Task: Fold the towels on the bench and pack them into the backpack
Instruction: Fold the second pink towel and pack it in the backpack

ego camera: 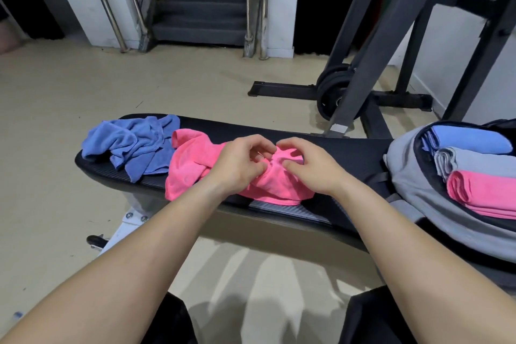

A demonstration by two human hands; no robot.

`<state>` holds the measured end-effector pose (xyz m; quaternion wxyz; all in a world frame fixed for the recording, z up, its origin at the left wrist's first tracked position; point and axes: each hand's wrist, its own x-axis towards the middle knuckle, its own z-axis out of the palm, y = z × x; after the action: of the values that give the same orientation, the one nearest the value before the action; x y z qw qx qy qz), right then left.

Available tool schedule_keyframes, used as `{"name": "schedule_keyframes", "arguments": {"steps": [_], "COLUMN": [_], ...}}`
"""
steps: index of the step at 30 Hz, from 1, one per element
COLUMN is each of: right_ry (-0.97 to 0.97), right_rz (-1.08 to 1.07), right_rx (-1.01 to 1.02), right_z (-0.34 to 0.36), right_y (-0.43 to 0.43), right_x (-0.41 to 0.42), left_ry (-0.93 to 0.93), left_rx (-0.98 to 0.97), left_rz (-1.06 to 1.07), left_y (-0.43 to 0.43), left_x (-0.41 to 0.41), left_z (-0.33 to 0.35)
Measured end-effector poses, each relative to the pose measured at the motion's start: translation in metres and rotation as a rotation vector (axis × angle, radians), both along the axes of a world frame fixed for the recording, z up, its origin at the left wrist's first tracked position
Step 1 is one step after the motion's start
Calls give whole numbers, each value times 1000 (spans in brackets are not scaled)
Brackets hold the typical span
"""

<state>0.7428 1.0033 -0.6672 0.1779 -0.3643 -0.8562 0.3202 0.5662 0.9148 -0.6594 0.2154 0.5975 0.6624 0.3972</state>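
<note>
With the crumpled pink microfibre towel (192,167) at frame centre on the black padded bench (343,151) pinched by the left hand (237,165) and right hand (312,169), its corners should be found and spread flat before folding.

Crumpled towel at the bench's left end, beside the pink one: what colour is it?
The crumpled towel is blue, clearest in the head view.

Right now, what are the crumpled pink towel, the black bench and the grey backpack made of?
The crumpled pink towel looks like soft microfibre or terry cloth: fuzzy, matte, bunching in limp folds. The bench pad seems vinyl or fake leather: black, with a fine carbon-like weave texture and slight sheen along its front edge. The backpack looks like grey woven fabric, matte and slouching.
</note>
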Motion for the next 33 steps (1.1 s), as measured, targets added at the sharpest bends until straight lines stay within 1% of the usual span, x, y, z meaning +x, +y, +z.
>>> {"name": "schedule_keyframes", "arguments": {"steps": [4, 6, 11, 14, 17, 21, 24, 27, 30, 33], "right_ry": [100, 96, -59, -39, -61, -104, -228, -323, -372, -367], "right_rz": [158, 213, 168, 120, 92, 34, 19, 58, 114, 114], "right_rx": [-114, -101, -7, 5, 75, 173, 264, 390, 481, 507], "right_z": [5, 7, 5, 5, 7, 15, 30, 55, 88, 121], "right_y": [-6, -9, -7, -7, -6, -1, 1, -3, -7, -5], "right_x": [-15, -21, -28, -28, -27, -23, -17, -15, -17, -15], "left_ry": [-47, -74, -10, 28, 33, 131, 139, 69, 46, 58], "left_rx": [23, 23, 28, -16, -98, -194, -223, -250, -242, -193], "left_rz": [-49, -62, 5, -11, -52, -66, 34, 110, 150, 221], "left_y": [-10, -15, -19, -19, -18, -19, -24, -27, -24, -20], "left_x": [-2, -2, -11, -16, -16, -21, -19, -18, -19, -26], "left_z": [6, 7, 1, -5, -8, -8, 1, 17, 43, 80]}}
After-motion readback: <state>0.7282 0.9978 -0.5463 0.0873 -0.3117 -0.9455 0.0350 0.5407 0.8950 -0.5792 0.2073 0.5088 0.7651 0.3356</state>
